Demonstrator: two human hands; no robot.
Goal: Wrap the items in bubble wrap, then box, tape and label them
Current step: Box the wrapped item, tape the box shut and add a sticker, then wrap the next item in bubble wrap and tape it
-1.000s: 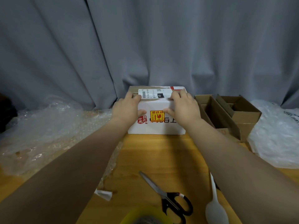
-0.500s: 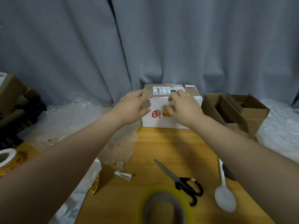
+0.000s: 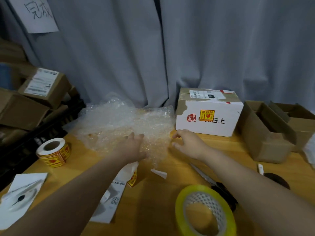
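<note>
Grey curtain closes off the back of a wooden table (image 3: 179, 169). At far left, stacked brown cartons (image 3: 42, 86) sit off the table's edge. Next comes a roll of yellow fragile stickers (image 3: 52, 152) standing on the wood, with loose printed sheets (image 3: 22, 196) lying nearer the person.

A crumpled sheet of bubble wrap (image 3: 126, 120) spreads over the middle of the table, its long axis running side to side. The left hand (image 3: 131, 147) lies on the near part of it, fingers straight and flat and gripping nothing. The right hand (image 3: 189, 143) hovers at the wrap's right edge, fingers loosely spread and empty.

Just beyond that hand, and apart from it, stands the white box (image 3: 208, 116), flaps closed. It carries a shipping label (image 3: 202, 94) on top and a fragile sticker (image 3: 207, 115) on its front, so it looks finished. A roll of clear tape (image 3: 204, 212) lies close to the camera. What may be scissors (image 3: 201, 174) shows beside the right forearm, mostly hidden. Open brown boxes (image 3: 265, 133) wait at far right.

The wrap lies under and ahead of the left hand, which is nearer to it, so gathering the sheet would likely start there.
</note>
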